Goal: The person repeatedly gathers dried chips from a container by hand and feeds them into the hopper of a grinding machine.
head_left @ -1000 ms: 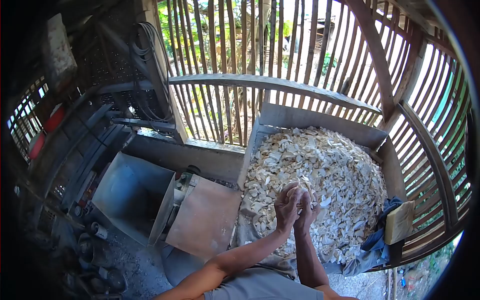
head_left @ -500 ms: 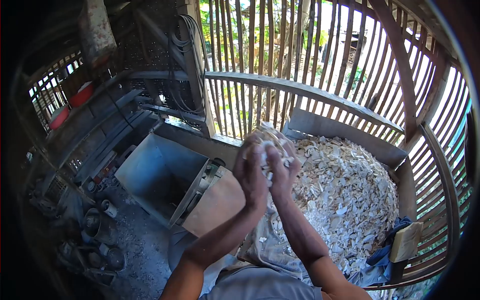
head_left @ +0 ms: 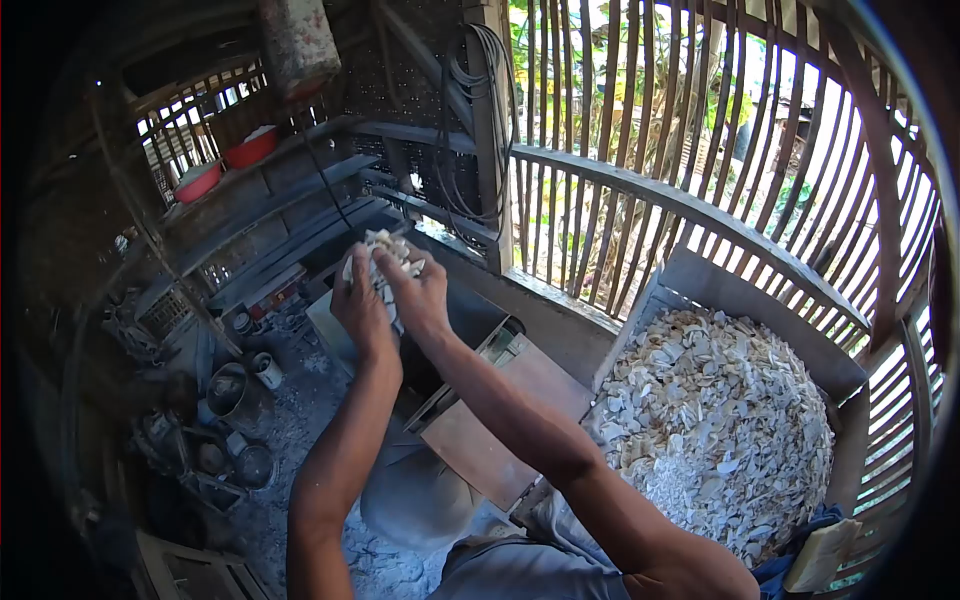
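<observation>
My left hand (head_left: 362,312) and my right hand (head_left: 422,298) are cupped together around a heap of pale dried chips (head_left: 385,250), perhaps cassava. Both hold it above the open metal hopper (head_left: 468,305), whose mouth is partly hidden behind my hands and forearms. Beside the hopper lies a flat, brownish sheet (head_left: 520,415). To the right, a large pile of the same chips (head_left: 735,400) fills a boarded bin, with finer white bits on its near side.
Two red basins (head_left: 251,148) with white contents sit on a ledge at the back left. Buckets (head_left: 235,390) and metal parts crowd the dusty floor at left. A slatted wall (head_left: 600,130) borders the far side, and coiled cable (head_left: 480,120) hangs on a post.
Both hands have moved left, from beside the chip pile to over the hopper, still cupping the chips. The camera view has turned left.
</observation>
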Tool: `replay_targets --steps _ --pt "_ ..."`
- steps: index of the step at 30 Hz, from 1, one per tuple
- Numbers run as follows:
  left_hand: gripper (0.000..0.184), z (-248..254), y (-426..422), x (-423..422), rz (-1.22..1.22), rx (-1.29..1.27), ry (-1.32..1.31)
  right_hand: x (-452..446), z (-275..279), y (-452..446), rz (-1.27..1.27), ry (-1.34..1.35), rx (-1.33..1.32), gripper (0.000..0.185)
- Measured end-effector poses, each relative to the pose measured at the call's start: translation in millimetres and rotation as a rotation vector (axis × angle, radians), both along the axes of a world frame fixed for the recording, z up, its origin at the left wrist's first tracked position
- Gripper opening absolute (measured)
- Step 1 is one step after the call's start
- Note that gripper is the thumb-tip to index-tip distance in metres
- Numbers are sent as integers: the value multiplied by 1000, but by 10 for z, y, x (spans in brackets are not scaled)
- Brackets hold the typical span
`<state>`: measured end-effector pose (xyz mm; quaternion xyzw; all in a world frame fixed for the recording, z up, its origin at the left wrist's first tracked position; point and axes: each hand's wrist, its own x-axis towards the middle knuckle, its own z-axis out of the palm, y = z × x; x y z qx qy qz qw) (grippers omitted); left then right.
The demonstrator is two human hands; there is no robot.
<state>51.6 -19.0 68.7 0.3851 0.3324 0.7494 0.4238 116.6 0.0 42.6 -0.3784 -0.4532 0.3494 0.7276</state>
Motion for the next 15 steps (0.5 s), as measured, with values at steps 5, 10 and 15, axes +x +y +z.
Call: replay_targets --steps 5,10,15 --pt "48 -261 147 -186 -22 -104 111 131 31 -148 -56 -352 -244 55" --pt "53 -472 392 -339 -66 -118 278 223 1 -162 -167 -538 -195 47" --pt "49 -440 411 -371 -27 -118 335 249 20 -168 -140 -510 -190 46"
